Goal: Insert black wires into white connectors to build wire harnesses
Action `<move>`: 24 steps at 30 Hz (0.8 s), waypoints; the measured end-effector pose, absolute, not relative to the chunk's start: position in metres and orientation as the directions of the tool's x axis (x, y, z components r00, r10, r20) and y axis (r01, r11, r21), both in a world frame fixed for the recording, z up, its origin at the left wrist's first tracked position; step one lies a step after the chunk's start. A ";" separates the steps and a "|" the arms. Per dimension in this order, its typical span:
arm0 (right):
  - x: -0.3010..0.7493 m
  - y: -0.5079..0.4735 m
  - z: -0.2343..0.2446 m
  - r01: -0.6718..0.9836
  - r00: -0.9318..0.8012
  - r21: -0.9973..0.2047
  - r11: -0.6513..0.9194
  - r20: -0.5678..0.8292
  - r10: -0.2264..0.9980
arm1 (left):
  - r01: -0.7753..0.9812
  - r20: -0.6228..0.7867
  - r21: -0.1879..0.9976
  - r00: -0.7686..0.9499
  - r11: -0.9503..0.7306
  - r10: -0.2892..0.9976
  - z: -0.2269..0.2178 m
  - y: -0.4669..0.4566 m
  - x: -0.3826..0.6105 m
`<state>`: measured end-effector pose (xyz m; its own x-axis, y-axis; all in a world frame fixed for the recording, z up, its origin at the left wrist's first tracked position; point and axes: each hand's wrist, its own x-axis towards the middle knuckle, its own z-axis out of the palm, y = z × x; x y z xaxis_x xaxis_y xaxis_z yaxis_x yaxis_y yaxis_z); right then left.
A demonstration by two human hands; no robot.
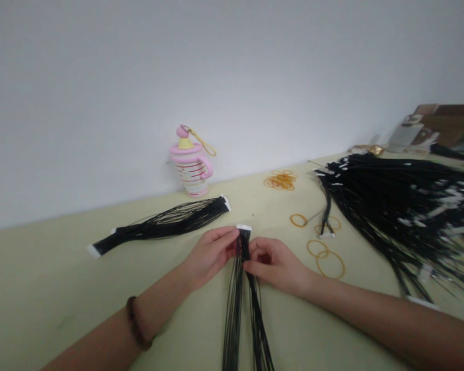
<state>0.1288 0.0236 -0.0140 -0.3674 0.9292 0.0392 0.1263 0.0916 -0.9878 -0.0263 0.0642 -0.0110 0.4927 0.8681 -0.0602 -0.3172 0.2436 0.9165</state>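
Black wires run toward me from between my hands, ending in a white connector strip just above my fingertips. Through the head camera, my left hand and right hand close in from either side, both pinching the wires just under the strip, their fingers curled and nearly meeting. I cannot tell which fingers bear on which strands because the grip hides them. Below my hands, the wires fall into two loose groups. A tight pinch close under the strip looks best here, with both hands level and pulling evenly, because that should stop strands twisting or slipping. Past my left hand lies a second bundle with white ends, and a pink striped bottle stands beyond it, against the wall. Just past my right hand are yellow rubber bands and a small wire bunch, with a large wire heap farther right. A bead bracelet circles my left wrist, and everything rests on the counter.
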 end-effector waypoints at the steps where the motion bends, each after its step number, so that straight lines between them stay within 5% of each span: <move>1: 0.129 0.024 -0.015 0.134 -0.361 -0.986 0.100 0.046 0.931 | -0.316 -0.059 0.916 0.506 0.249 0.861 -0.011 0.064 -0.027; 24: 0.130 0.022 -0.013 0.093 -0.266 -0.986 0.140 0.110 0.958 | -0.317 -0.045 0.913 0.544 0.255 0.838 -0.009 0.064 -0.033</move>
<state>0.1299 0.0215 -0.0131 -0.2656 0.9577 0.1104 0.0933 0.1395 -0.9858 -0.0330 0.0636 -0.0090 0.5435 0.8382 -0.0451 -0.3174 0.2549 0.9134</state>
